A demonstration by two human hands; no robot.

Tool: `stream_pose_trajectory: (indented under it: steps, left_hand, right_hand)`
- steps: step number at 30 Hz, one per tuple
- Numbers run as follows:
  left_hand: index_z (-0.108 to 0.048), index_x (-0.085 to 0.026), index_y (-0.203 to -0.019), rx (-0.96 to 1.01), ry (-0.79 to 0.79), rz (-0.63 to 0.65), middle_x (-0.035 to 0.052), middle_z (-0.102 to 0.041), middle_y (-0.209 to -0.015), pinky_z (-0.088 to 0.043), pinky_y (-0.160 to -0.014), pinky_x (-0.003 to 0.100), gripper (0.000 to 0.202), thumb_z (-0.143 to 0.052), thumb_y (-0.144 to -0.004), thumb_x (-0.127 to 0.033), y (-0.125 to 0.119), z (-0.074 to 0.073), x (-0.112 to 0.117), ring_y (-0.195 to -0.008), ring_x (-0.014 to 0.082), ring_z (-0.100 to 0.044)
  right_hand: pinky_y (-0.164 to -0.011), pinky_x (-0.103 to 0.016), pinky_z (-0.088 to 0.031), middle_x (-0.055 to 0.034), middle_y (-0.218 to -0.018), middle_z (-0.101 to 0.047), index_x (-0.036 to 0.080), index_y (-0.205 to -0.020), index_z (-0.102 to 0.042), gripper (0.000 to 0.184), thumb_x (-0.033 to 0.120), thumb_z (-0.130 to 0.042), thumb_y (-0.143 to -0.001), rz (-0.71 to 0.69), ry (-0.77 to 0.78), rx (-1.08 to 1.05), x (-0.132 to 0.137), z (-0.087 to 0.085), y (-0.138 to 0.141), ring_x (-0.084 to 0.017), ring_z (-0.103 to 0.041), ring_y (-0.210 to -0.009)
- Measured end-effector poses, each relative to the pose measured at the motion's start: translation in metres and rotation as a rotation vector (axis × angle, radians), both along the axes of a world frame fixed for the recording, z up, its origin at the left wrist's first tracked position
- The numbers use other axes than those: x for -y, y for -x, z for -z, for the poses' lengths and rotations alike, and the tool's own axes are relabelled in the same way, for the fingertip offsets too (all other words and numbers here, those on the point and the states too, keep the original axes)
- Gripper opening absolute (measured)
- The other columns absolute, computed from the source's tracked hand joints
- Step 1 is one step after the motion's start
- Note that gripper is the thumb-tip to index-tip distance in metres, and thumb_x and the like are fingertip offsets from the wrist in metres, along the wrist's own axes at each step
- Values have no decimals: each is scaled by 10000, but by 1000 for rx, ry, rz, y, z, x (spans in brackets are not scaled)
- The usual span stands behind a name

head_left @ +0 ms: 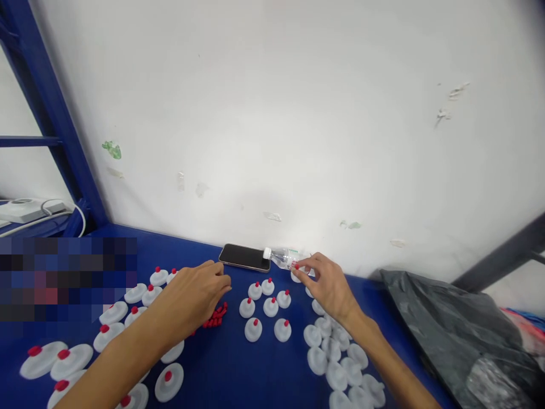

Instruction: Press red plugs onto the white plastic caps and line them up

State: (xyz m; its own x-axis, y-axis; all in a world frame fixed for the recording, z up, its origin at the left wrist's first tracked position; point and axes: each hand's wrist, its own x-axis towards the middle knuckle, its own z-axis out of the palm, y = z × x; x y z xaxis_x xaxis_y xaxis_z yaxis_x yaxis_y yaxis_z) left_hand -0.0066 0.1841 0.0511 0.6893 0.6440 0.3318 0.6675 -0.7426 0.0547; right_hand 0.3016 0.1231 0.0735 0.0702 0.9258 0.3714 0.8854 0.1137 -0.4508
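Note:
My right hand (330, 284) pinches the small red cap (297, 266) on a white, suction-cup-like disc, close to the clear bottle. My left hand (204, 287) is closed, its fingers curled just above a pile of loose red caps (214, 318); whatever it holds, if anything, is hidden. Between both hands stand several white discs with red caps (271, 307). Beneath my right forearm lies a heap of white discs without caps (336, 375). More red-capped discs (169, 382) are spread around and partly behind my left forearm.
A phone (244, 257) and a clear plastic bottle (283, 257) lie at the back of the blue table (238, 375), against the white wall. To the right is a dark plastic bag (451, 318). A blue metal frame (59, 108) rises at left, near a white device with a cable (32, 209).

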Motion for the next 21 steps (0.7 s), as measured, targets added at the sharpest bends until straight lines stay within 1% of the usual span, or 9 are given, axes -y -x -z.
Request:
stream_pose_trajectory:
  steps: [2, 4, 8, 10, 12, 15, 17, 19, 21]
  left_hand:
    - [-733, -224, -821, -40, 52, -27, 50, -704, -902, -355, -574, 304, 236, -563, -971, -158, 1, 2, 1, -853, 248, -644]
    - [-743, -230, -820, -67, 104, -47, 46, -714, -904, -409, -617, 312, 209, -598, -959, -172, 2, 2, 3, -886, 257, -652]
    - [-746, -231, -806, -123, 171, -98, 45, -734, -895, -492, -714, 330, 203, -618, -959, -193, 0, -4, 9, -928, 265, -674]
    - [-754, -225, -856, -156, 181, -132, 57, -746, -934, -518, -739, 338, 227, -570, -974, -164, -1, -8, 11, -971, 276, -685]
    - [-758, -222, -929, -186, 180, -151, 68, -750, -979, -543, -771, 354, 286, -493, -1003, -145, -2, -14, 14, -1013, 284, -690]
    - [-752, -223, -990, -220, 172, -137, 85, -741, -1047, -568, -840, 391, 376, -390, -1034, -131, -3, -26, 18, -1059, 289, -688]
    - [-750, -227, -1017, -288, 201, -115, 91, -734, -1089, -580, -854, 407, 402, -381, -998, -68, -1, -31, 21, -1100, 302, -681]
    - [-746, -239, -1055, -393, 254, -108, 93, -726, -1141, -597, -811, 408, 425, -416, -924, -6, 3, -28, 24, -1149, 328, -666]
    - [-745, -254, -1086, -401, 281, -105, 97, -715, -1193, -608, -767, 397, 435, -467, -868, 0, 9, -14, 27, -1195, 350, -644]
  right_hand:
    - [-822, -372, -523, -33, -893, -743, 249, -1000, -795, 193, 334, -631, -942, -8, 55, 24, -5, 2, 3, -217, -675, -781]
    - [-817, -360, -521, -24, -913, -770, 244, -1022, -790, 190, 308, -630, -943, -24, 101, 35, -11, 7, 7, -211, -679, -767]
    - [-813, -349, -526, -38, -936, -799, 227, -1009, -801, 177, 285, -658, -921, -75, 164, 42, -22, 19, 13, -222, -704, -791]
    - [-823, -347, -527, -49, -950, -807, 230, -1002, -807, 184, 317, -666, -924, -104, 184, 37, -24, 17, 13, -234, -716, -830]
    - [-844, -358, -523, -54, -971, -809, 238, -1015, -804, 228, 363, -622, -962, -105, 175, 37, -21, 7, 9, -247, -724, -877]
    - [-825, -376, -526, -45, -969, -806, 250, -1044, -781, 290, 384, -526, -1018, -25, 109, 48, -3, -20, -3, -248, -721, -854]
    - [-778, -376, -543, -48, -989, -801, 247, -1036, -765, 319, 415, -493, -1033, 42, 69, 39, 17, -34, -11, -236, -708, -788]
    - [-784, -382, -570, -58, -997, -798, 242, -1025, -759, 331, 447, -499, -1034, 66, 31, 43, 39, -36, -15, -236, -713, -784]
    - [-836, -393, -597, -52, -955, -800, 260, -988, -768, 307, 444, -524, -1027, 39, 20, 90, 59, -26, -17, -248, -740, -845]
